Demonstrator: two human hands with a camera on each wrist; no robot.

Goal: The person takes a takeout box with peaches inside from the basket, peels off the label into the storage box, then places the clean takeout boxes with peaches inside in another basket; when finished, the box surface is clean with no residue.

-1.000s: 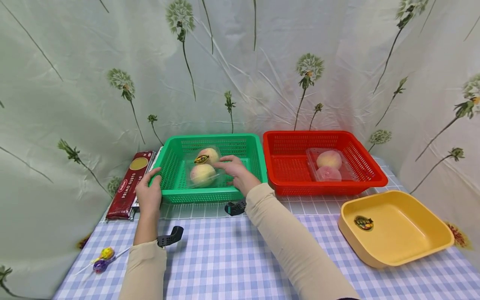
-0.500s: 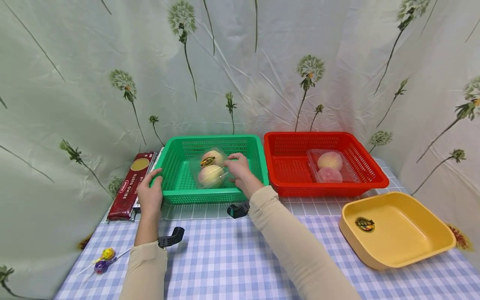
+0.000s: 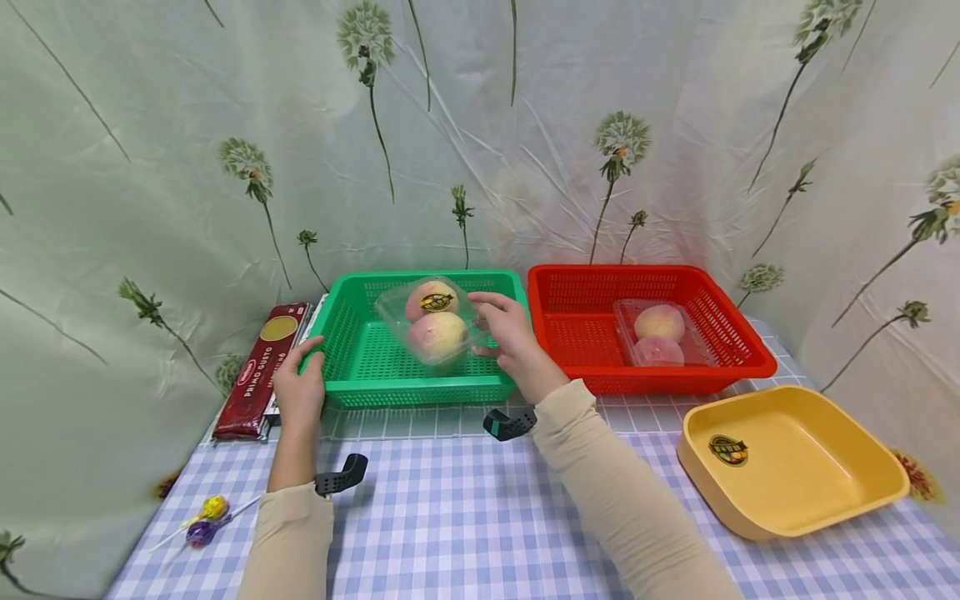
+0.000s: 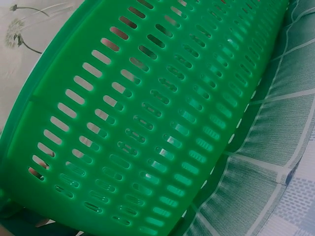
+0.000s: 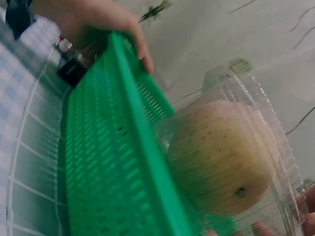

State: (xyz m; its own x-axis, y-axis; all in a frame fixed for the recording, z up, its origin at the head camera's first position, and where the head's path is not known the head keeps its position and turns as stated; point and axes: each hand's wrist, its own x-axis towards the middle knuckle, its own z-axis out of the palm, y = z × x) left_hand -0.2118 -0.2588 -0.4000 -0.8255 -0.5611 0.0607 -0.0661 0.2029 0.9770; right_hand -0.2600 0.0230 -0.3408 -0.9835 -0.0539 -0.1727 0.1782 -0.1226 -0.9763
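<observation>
Over the green basket, a clear pack of two peaches hangs tilted, pinched along its right side by the right hand, with the thumb and fingers at its edge. A dark oval sticker marks the pack's top. The left hand grips the basket's left rim, its thumb and fingers curled round the edge. Just beside that hand lies a red packet; nearer the person, two lollipops rest on the checked cloth. Right of the green basket stands a red basket holding a second clear pack of peaches, and in front of its right end sits a yellow tub.
</observation>
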